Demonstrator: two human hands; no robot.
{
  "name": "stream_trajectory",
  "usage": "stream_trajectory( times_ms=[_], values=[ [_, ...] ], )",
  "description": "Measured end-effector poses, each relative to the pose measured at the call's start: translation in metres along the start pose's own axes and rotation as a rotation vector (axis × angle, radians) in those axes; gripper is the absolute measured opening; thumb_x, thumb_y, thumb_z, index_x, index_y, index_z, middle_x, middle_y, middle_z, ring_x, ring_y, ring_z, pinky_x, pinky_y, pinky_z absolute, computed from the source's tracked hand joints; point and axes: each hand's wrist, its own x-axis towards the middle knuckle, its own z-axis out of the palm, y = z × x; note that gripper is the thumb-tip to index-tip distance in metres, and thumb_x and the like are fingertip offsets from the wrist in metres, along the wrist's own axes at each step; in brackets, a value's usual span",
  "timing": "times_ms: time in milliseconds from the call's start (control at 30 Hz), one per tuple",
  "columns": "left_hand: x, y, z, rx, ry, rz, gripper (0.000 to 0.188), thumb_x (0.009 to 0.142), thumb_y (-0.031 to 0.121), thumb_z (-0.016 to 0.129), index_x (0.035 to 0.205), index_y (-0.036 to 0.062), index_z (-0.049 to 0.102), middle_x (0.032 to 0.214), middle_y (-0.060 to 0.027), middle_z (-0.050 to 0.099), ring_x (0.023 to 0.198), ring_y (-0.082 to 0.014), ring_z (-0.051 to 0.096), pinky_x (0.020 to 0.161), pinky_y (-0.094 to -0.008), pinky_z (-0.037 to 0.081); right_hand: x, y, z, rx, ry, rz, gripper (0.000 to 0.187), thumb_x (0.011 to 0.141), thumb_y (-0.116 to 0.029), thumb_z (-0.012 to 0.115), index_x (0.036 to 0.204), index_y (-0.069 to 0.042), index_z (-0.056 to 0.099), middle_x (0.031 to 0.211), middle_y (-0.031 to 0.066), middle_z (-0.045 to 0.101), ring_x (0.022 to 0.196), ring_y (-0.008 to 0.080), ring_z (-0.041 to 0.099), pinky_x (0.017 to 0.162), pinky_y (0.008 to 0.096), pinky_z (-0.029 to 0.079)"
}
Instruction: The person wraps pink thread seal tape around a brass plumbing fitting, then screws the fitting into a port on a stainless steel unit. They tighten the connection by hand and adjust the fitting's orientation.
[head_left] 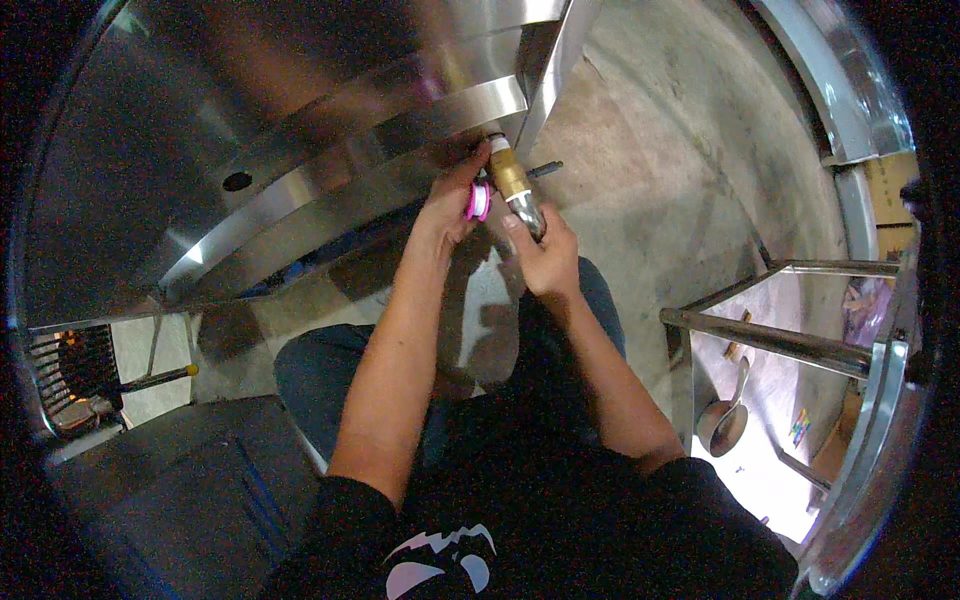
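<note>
A brass pipe fitting (511, 176) juts out from under the edge of a stainless steel panel (390, 135), with a band of white tape at its upper end. At its lower end is a silver pipe elbow (525, 215), with white showing at the joint. My right hand (553, 258) is closed around this elbow, thumb along its side. My left hand (452, 200) holds a pink spool of white thread seal tape (479, 202), its index finger reaching up beside the fitting's top. Some left fingers are hidden behind the spool.
A dark rod-like part (545, 169) sticks out behind the fitting. At right stands a metal frame with tubular bars (770, 338); a ladle (722, 425) lies beyond it. A slotted metal grille (72, 365) is at left. Concrete floor (640, 200) spreads below.
</note>
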Motion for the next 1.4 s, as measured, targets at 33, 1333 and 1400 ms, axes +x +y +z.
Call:
stream_trajectory(
  times_ms=[33, 1333, 1400],
  values=[
    [-0.001, 0.003, 0.0, 0.073, 0.0, 0.037, 0.039, 0.092, 0.038, 0.073, 0.119, 0.0092, 0.066, 0.103, -0.0052, 0.069, 0.079, -0.0162, 0.065, 0.067, -0.0313, 0.054, 0.002, 0.004, 0.001, 0.154, -0.064, 0.057, 0.041, 0.093, -0.041, 0.069, 0.104, -0.003, 0.061, 0.079, 0.0104, 0.062, 0.072, 0.0258, 0.062, 0.068, 0.0399, 0.05],
    [-0.194, 0.187, 0.075, 0.949, 0.287, 1.112, 0.019, 0.096, 0.02, 0.068, 0.102, 0.0029, 0.074, 0.082, 0.0014, 0.067, 0.075, -0.0053, 0.057, 0.068, -0.0203, 0.045, -0.023, -0.015, 0.006, 0.439, 0.335, 0.132, 0.035, 0.096, -0.035, 0.066, 0.112, -0.003, 0.06, 0.106, 0.0153, 0.068, 0.09, 0.0271, 0.068, 0.08, 0.0384, 0.053],
    [-0.203, 0.197, 0.075, 0.887, 0.353, 1.315, 0.018, 0.096, 0.017, 0.066, 0.104, 0.0026, 0.074, 0.088, -0.0018, 0.071, 0.078, -0.0069, 0.06, 0.07, -0.0212, 0.047, -0.026, -0.011, 0.004, -0.046, 0.444, -0.259, 0.038, 0.09, -0.034, 0.072, 0.107, -0.001, 0.063, 0.098, 0.0173, 0.067, 0.088, 0.033, 0.067, 0.078, 0.043, 0.051]
  ],
)
